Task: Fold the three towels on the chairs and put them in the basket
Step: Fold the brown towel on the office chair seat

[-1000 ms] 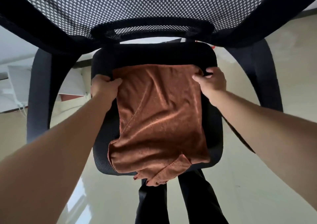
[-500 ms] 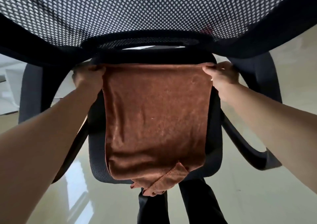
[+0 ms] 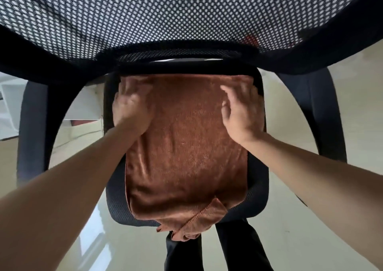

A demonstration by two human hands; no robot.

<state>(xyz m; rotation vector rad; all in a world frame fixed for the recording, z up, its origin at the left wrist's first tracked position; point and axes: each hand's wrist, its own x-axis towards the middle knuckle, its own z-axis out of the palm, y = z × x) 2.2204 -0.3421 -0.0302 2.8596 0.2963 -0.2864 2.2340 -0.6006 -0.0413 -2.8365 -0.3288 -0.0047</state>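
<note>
Left hand (image 3: 130, 109) and right hand (image 3: 240, 113) both lie palm-down on the brown towel (image 3: 186, 156), at its ten and two o'clock, fingers straight and gripping nothing (the left fingers are blurred, but they look flat too). That towel is spread over the black chair seat (image 3: 260, 189), its far edge at twelve o'clock snug against the foot of the mesh backrest (image 3: 186, 21), while a bunched corner (image 3: 199, 223) with a stitched hem droops off the seat front at six o'clock. I judge this to be the smoothing stage of a fold: sweep the palms evenly from twelve towards six and out to three and nine, then bring that stray corner up square with the edges before folding again; no basket is in view
</note>
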